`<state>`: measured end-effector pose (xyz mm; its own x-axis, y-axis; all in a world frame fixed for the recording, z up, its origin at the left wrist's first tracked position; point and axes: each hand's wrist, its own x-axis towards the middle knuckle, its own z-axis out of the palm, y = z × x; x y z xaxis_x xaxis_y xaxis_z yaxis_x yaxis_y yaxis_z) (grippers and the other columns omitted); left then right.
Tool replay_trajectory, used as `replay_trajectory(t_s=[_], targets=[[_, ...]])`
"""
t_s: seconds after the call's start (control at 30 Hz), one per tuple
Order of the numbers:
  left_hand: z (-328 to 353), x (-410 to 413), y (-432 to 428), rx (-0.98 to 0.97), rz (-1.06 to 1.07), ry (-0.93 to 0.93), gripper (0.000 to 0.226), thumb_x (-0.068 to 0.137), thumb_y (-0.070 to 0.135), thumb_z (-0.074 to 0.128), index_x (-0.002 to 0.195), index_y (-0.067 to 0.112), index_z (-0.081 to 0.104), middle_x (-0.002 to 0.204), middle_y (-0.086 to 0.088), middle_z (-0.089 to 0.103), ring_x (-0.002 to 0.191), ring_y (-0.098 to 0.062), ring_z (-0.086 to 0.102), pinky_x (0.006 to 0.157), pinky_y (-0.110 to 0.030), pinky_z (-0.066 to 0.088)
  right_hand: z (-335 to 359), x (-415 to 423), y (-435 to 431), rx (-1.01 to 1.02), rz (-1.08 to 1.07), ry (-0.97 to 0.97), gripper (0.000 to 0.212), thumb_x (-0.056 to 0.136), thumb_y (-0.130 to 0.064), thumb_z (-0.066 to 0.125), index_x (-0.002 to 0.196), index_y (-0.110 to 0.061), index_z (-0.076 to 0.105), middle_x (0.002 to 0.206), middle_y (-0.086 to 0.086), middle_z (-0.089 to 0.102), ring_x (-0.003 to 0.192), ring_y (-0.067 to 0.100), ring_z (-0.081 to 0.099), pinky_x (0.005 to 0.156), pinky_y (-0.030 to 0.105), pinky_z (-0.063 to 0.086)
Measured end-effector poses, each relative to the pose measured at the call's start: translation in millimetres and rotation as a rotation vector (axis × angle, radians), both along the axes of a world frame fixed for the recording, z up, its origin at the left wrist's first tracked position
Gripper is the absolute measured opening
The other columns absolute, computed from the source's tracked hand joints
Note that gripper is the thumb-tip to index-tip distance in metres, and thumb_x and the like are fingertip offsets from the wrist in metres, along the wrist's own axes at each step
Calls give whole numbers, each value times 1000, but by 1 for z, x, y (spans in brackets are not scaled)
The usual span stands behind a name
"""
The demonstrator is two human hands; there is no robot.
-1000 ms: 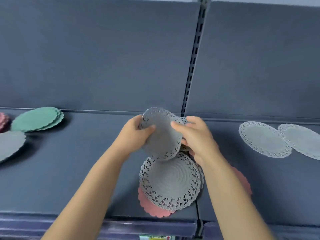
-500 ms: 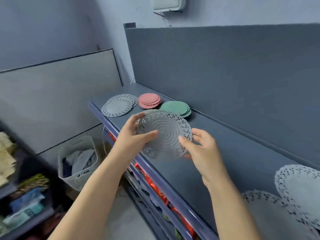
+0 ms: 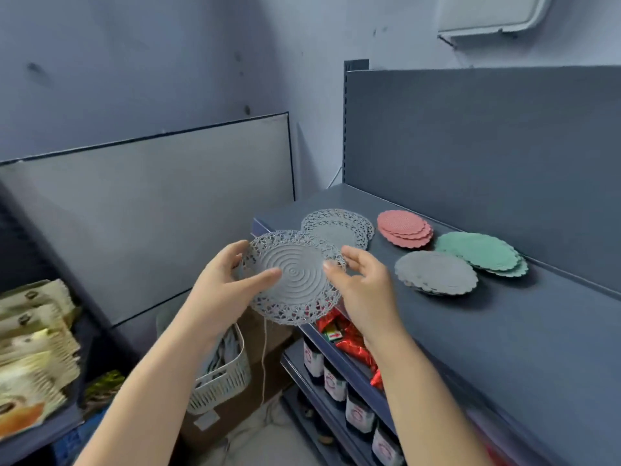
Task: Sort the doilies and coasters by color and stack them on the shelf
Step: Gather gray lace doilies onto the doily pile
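Observation:
I hold a grey lace doily [image 3: 295, 280] with ring ridges in the air just left of the shelf's front edge. My left hand [image 3: 228, 284] grips its left rim, thumb lying across the face. My right hand [image 3: 366, 290] pinches the right rim between thumb and fingers. On the blue shelf [image 3: 504, 338] lie four stacks: grey lace doilies [image 3: 339, 227] at the far left end, pink coasters [image 3: 405, 228], green coasters [image 3: 480, 252] by the back panel, and grey scalloped coasters [image 3: 437, 272] nearer me.
A lower shelf under the top board holds red packets [image 3: 349, 338] and jars [image 3: 336, 381]. A pale plastic basket [image 3: 221, 375] and a cardboard box stand on the floor to the left. Another rack with packaged goods [image 3: 33, 348] sits at far left.
My view has swung left along the shelf, bringing the sorted stacks close. Both hands have carried the grey doily toward the shelf's far left end. The right hand now pinches its rim.

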<state>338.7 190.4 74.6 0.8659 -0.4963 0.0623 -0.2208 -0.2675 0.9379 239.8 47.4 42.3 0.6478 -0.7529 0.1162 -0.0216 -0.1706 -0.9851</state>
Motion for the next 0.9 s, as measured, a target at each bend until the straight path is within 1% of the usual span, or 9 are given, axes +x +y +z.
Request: replay_trajectory(t_s=[0.17, 0.27, 0.37, 0.43, 0.53, 0.63, 0.7, 0.8, 0.9], targets=[[0, 54, -55, 17, -131, -12, 67, 77, 31, 77, 136, 23, 48, 124, 9, 54, 106, -11, 59, 82, -17, 47, 1, 34, -44, -26, -127, 47, 49, 84, -18, 64, 130, -26, 50, 136, -7, 51, 123, 10, 49, 108, 39, 38], [-7, 82, -96, 62, -199, -51, 67, 78, 33, 75, 137, 23, 46, 130, 10, 52, 104, -11, 59, 87, -22, 46, -1, 56, -83, -27, -131, 71, 47, 84, -11, 62, 128, -23, 51, 135, -5, 52, 124, 6, 45, 110, 37, 36], [-14, 112, -134, 149, -256, -110, 69, 79, 34, 74, 138, 22, 42, 131, 9, 50, 89, -5, 60, 82, -24, 43, -6, 80, -117, -45, -129, 111, 45, 85, -15, 64, 127, -23, 53, 131, -8, 52, 126, 7, 45, 110, 36, 36], [-21, 135, -155, 255, -283, -203, 70, 79, 39, 72, 139, 21, 40, 133, 7, 49, 92, -9, 61, 88, -29, 45, -9, 96, -133, -54, -103, 155, 44, 85, -20, 64, 127, -25, 52, 131, -9, 51, 127, 8, 45, 110, 38, 36], [-30, 168, -178, 455, -342, -321, 71, 80, 48, 68, 139, 20, 41, 135, 3, 50, 111, -19, 56, 97, -37, 45, -14, 116, -150, -145, -94, 311, 43, 86, -29, 61, 128, -30, 51, 136, -12, 50, 127, 10, 45, 108, 38, 37], [-37, 184, -189, 736, -452, -498, 62, 81, 55, 62, 130, 19, 48, 124, 0, 57, 111, -21, 53, 90, -35, 47, -19, 123, -153, -222, -124, 349, 41, 87, -17, 57, 127, -28, 54, 132, -18, 47, 127, 5, 43, 110, 36, 36], [-37, 188, -196, 802, -489, -619, 57, 82, 57, 59, 123, 19, 50, 118, 0, 58, 109, -22, 52, 85, -33, 46, -17, 121, -153, -267, -169, 334, 39, 88, -10, 56, 124, -24, 58, 127, -18, 45, 127, 4, 43, 110, 33, 36], [-28, 187, -213, 769, -554, -781, 57, 83, 57, 56, 125, 20, 49, 121, 1, 58, 112, -23, 52, 85, -33, 45, -7, 113, -152, -368, -344, 338, 31, 89, -9, 56, 117, -19, 63, 117, -13, 53, 113, 5, 52, 103, 29, 42], [-14, 171, -232, 576, -662, -903, 59, 84, 57, 56, 131, 23, 47, 123, 3, 59, 114, -23, 53, 84, -34, 44, -2, 94, -136, -413, -523, 343, 28, 87, -7, 55, 112, -18, 65, 116, -15, 54, 111, 3, 52, 100, 26, 43]])
